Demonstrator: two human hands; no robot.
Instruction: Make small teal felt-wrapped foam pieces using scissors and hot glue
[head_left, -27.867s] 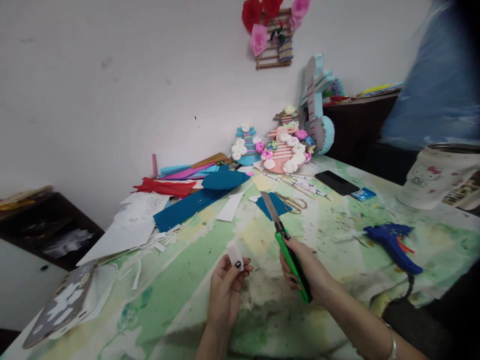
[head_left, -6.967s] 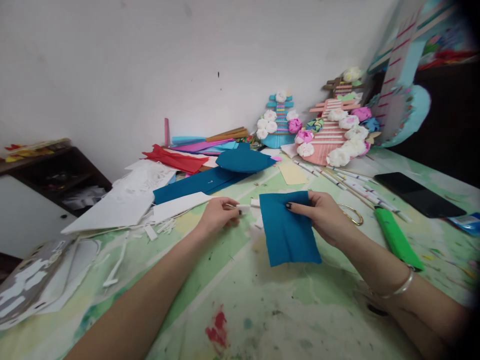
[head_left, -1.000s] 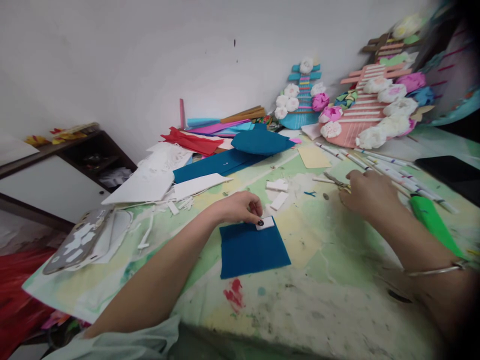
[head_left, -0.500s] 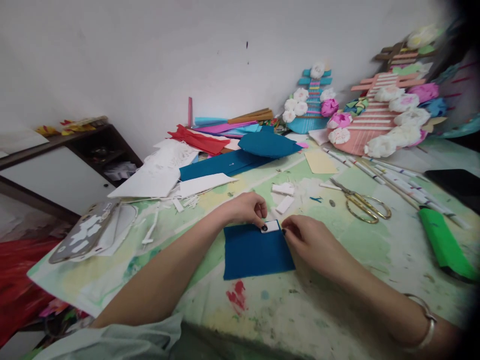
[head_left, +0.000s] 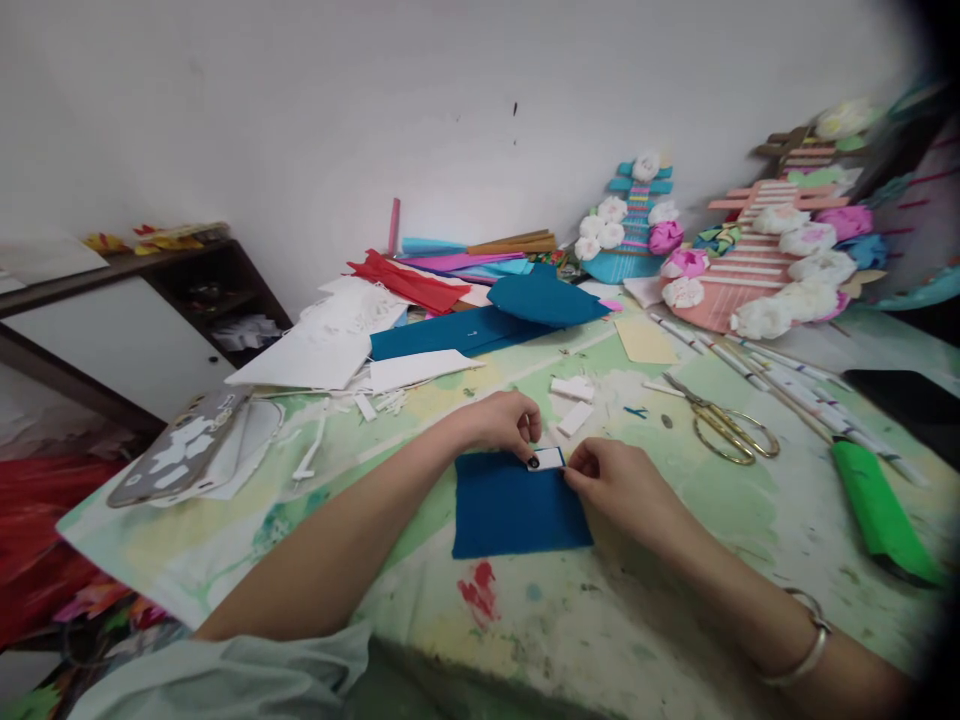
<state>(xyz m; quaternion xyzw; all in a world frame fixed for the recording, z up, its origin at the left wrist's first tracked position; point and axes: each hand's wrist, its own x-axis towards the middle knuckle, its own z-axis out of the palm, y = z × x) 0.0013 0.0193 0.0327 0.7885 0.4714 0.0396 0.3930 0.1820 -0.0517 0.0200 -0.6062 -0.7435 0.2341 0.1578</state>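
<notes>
A dark blue paper sheet lies flat in front of me. Near its upper right corner sits a small white rectangular piece, with a blue margin showing around its right end. My left hand has curled fingers, and its thumb, with a dark nail, presses the left end of the white piece. At the sheet's right edge my right hand is closed in a pinch, thumb and forefinger at the upper right corner, close to the white piece. More white pieces lie just beyond the sheet.
Gold-handled scissors, white pens, a green object and a dark phone lie on the right. Paper-flower-decorated instrument shapes lean at the back. White sheets and a phone case occupy the left.
My right fingertips have come in to the sheet's upper right corner. My left thumb stays on the white piece. The whole view has shifted slightly.
</notes>
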